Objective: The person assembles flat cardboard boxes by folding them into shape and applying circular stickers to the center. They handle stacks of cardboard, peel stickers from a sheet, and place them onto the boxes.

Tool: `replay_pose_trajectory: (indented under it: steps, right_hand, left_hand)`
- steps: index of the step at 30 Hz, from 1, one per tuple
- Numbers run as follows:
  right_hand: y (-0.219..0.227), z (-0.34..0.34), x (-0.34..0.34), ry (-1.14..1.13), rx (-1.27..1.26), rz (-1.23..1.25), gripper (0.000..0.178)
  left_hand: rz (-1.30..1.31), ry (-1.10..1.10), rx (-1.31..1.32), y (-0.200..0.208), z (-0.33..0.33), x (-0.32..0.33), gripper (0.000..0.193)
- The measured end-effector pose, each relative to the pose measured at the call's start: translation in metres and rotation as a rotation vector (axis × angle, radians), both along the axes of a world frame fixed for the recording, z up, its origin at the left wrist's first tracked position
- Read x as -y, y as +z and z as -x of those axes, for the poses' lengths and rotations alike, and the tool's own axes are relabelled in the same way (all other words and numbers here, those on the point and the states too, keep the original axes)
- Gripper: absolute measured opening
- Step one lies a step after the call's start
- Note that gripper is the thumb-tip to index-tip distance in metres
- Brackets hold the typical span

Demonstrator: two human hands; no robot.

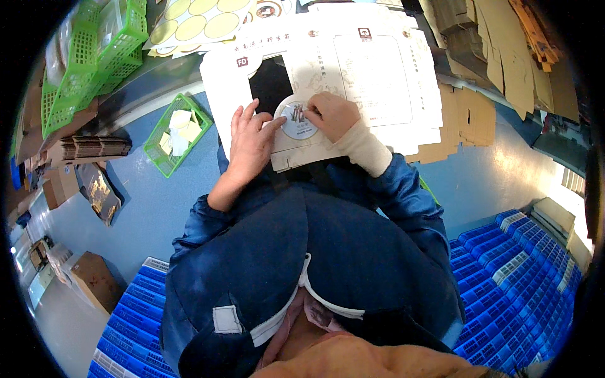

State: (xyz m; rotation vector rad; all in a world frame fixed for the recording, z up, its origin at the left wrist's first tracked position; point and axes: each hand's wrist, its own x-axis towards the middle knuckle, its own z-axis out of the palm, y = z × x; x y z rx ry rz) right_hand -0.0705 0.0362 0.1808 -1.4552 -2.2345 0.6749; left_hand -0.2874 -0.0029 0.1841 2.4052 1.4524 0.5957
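A round white sticker (pixel 301 130) with a dark picture in its middle lies over the front of a white printed cardboard sheet (pixel 236 82), just below a black rectangular opening (pixel 270 83). My left hand (pixel 250 142) has its fingers apart on the sheet, with the thumb touching the sticker's left edge. From the other side, my right hand (pixel 338 118), in a beige covering down to the wrist, is closed with its fingertips pinched at the sticker's upper right. Whether those fingertips grip it or press on it is partly hidden.
Sheets of yellow round stickers (pixel 195 22) lie at the back left. On the left, a small green basket (pixel 169 165) holds paper scraps, beyond it are larger green baskets (pixel 69 94). Flattened brown cardboard (pixel 469 116) lies to the right. Blue crates (pixel 504 283) stand behind me on both sides.
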Motion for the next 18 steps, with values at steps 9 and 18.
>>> replay_pose_trajectory:
  steps: [9,18]
  right_hand:
    - [0.027,-0.017,-0.030,-0.288,0.085,0.236,0.027]
    - [0.009,0.001,-0.014,-0.079,-0.545,0.338,0.025]
  left_hand:
    - [0.019,0.002,0.017,-0.004,0.001,0.001,0.034]
    - [0.002,0.130,0.215,-0.003,0.014,0.000,0.036]
